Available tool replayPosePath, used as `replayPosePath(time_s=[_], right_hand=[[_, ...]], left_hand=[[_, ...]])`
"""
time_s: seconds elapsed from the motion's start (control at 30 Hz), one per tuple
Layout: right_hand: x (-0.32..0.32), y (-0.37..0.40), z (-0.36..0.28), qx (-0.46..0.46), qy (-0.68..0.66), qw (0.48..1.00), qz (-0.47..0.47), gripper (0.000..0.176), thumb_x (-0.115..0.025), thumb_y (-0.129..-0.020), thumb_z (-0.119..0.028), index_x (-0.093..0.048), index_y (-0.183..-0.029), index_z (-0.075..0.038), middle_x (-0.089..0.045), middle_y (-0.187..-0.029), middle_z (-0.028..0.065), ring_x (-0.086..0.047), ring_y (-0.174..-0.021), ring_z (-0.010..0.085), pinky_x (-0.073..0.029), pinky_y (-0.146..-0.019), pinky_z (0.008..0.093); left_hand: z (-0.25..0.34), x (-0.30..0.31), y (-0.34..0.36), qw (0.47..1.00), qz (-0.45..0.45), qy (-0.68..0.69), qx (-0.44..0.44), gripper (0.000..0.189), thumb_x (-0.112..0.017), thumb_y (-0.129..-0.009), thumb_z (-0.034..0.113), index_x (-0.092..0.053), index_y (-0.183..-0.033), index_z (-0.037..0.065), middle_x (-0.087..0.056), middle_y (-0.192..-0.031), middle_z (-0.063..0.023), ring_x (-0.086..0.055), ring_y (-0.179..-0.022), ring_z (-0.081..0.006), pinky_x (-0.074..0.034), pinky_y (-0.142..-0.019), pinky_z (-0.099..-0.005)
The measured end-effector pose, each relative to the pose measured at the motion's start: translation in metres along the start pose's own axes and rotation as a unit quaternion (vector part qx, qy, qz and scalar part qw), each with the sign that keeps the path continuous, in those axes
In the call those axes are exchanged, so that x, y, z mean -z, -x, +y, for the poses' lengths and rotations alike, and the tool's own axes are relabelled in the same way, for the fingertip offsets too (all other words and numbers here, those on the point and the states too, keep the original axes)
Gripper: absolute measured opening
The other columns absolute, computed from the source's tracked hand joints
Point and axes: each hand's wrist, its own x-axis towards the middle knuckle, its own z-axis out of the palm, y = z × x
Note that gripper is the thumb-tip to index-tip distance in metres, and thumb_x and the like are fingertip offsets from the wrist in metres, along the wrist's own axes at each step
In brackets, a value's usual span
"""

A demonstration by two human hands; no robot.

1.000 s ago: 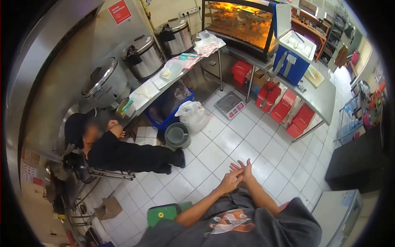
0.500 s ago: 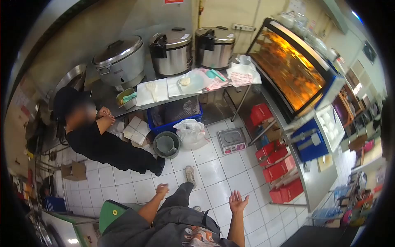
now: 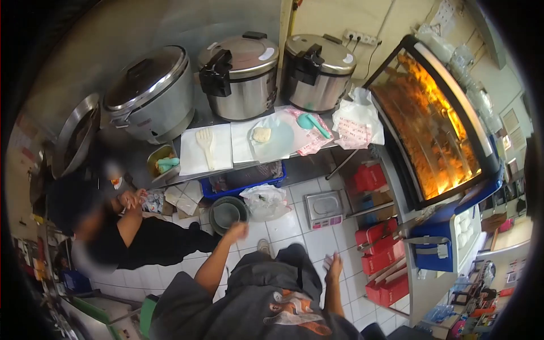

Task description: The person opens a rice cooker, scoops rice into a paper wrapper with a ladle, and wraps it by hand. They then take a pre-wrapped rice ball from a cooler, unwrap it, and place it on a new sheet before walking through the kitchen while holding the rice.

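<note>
My left hand (image 3: 236, 231) is raised in front of my body, over the floor near the grey bucket (image 3: 226, 214). Its fingers are curled together, and nothing shows in them. My right hand (image 3: 333, 266) hangs open at my other side, fingers stretched and thumb apart, touching nothing. Ahead is a steel counter with a white slotted paddle (image 3: 205, 146) on white paper. Beside it, a pale lump of food (image 3: 262, 135) sits on a translucent round sheet (image 3: 276, 141). A teal scoop (image 3: 313, 124) lies on printed red-and-white wrapping paper (image 3: 354, 127).
Three large cookers (image 3: 241, 79) line the wall. At the right glows a food warmer (image 3: 433, 124). A scale (image 3: 324, 208), a white plastic bag (image 3: 265, 203) and red boxes (image 3: 378, 238) stand low down. Another person (image 3: 141, 238) in black stands at the left, hands together.
I have come closer to the counter. My left hand has risen and moved forward towards the bucket. My right hand has turned from palm-up to more sideways. The other person remains at the left.
</note>
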Motion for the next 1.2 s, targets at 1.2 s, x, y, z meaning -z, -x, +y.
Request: replayPosePath(time_s=[1.2], right_hand=[[-0.547, -0.309, -0.324, 0.426, 0.340, 0.794, -0.269, 0.031, -0.076, -0.075, -0.014, -0.063, -0.099, 0.001, -0.066, -0.083, 0.0222, -0.064, -0.074, 0.0388, -0.051, -0.068, 0.0435]], left_hand=[[0.348, -0.007, -0.233, 0.844, 0.478, 0.052, -0.238, 0.021, -0.066, -0.094, 0.019, -0.059, -0.102, 0.002, -0.058, -0.070, 0.0002, -0.046, -0.063, -0.0062, -0.036, -0.056, -0.0241]])
